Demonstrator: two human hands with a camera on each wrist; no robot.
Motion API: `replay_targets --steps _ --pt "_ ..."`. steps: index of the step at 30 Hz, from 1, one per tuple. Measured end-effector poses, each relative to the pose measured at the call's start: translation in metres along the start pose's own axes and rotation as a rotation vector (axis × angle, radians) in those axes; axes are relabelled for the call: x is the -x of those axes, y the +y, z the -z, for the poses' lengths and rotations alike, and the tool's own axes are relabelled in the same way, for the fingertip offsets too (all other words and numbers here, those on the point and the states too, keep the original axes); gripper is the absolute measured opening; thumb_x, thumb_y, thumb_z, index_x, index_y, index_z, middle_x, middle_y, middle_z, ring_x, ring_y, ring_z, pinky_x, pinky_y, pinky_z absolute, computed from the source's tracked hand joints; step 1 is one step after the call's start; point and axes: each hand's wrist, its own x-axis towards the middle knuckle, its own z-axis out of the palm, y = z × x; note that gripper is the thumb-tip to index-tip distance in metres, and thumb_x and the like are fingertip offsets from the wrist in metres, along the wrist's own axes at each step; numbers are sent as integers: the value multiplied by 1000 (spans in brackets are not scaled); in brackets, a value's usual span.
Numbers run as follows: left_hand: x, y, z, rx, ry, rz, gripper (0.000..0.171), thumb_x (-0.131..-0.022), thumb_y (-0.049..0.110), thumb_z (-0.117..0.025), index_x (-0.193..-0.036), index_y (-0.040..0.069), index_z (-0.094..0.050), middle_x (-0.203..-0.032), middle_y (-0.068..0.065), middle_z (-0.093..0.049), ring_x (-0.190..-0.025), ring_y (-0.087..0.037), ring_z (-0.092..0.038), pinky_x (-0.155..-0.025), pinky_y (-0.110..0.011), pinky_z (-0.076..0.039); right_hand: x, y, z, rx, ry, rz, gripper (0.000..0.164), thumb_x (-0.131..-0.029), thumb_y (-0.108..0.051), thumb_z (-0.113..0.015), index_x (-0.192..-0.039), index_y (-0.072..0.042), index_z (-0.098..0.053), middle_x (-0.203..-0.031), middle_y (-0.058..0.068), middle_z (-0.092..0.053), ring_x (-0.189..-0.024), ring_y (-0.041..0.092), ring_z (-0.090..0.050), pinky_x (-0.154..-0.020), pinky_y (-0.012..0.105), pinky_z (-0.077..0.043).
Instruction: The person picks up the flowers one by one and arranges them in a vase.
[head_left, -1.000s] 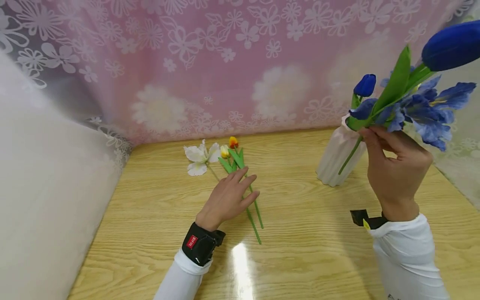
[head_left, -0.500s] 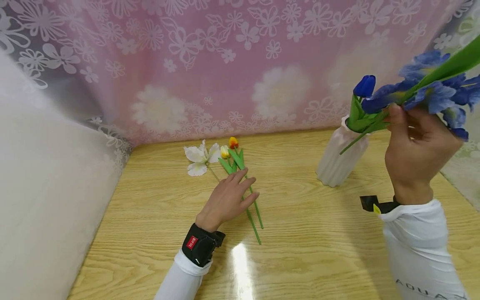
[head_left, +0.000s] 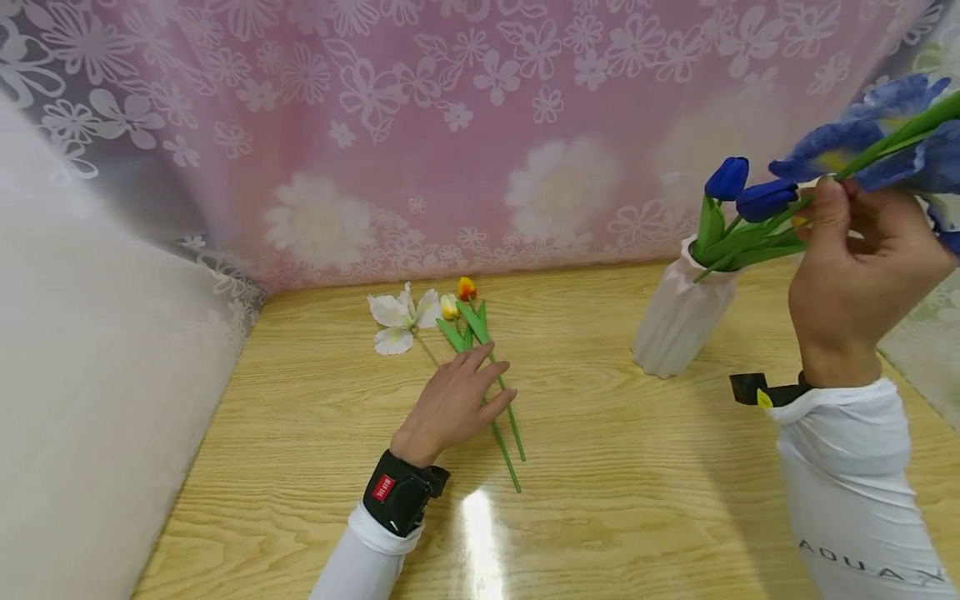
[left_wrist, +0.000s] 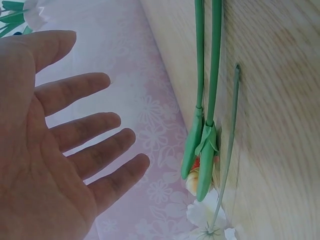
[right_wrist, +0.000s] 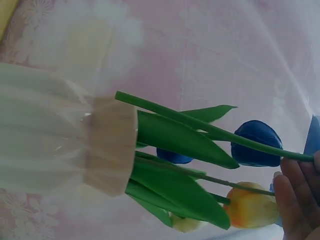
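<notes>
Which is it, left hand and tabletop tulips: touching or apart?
Apart. The left wrist view shows a clear gap between left hand and tulips.

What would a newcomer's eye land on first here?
Probably the vivid blue iris at the head view's right, beside the right hand, which pinches a stem near the mouth of the white vase. Next, perhaps the white flower and two small tulips lying on the table near the open left hand.
</notes>
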Motion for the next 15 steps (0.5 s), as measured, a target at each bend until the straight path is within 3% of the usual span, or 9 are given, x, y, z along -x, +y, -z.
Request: replay_targets --steps 7,15 --pt "1 1 1 24 1 4 42 -99 39 -51 -128 10 -62 -143 -17 -43 -129 -31 -43 -96 -50 -41 -9 -1 -2 3 7 17 18 -94 -26 -63 -97 -11 -73 -93 1 -71 -75 0 -65 -70 10 -49" --pt "2 0 1 14 5 5 42 -99 39 -51 -127 10 -62 -143 -17 -43 -129 -31 -43 -96 -50 -42 -14 -2 -1 -43 22 -48 21 -94 -24 -62 -103 -7 -71 -94 4 -70 -80 6 -65 -75 13 -50"
